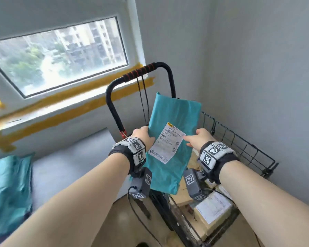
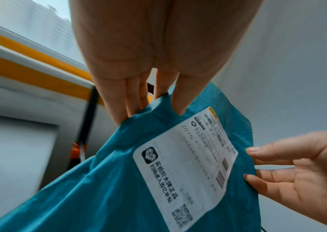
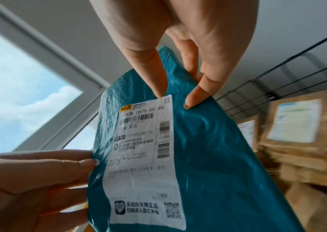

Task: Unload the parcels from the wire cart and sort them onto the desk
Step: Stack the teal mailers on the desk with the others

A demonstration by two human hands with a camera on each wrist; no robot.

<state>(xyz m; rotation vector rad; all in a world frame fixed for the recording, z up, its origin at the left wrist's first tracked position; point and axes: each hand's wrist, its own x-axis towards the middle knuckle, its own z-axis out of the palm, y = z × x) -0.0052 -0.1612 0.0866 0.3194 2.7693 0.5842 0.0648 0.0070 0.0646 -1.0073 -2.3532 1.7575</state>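
Observation:
I hold a flat teal plastic parcel (image 1: pixel 175 114) (image 2: pixel 99 188) (image 3: pixel 218 157) upright above the wire cart (image 1: pixel 239 139), its white shipping label (image 1: pixel 168 143) facing me. My left hand (image 1: pixel 145 134) (image 2: pixel 154 108) grips its left edge, thumb on the front and fingers behind. My right hand (image 1: pixel 194 138) (image 3: pixel 176 97) pinches the right edge, with the thumb tip on the label's corner. Brown cardboard boxes (image 1: pixel 212 209) (image 3: pixel 297 125) with white labels lie in the cart below.
The cart's black handle (image 1: pixel 141 72) with red bands rises behind the parcel. More teal bags (image 1: pixel 7 193) lie at the lower left. A window sill (image 1: pixel 61 107) edged with yellow tape runs along the left, and a grey wall (image 1: pixel 257 68) stands close on the right.

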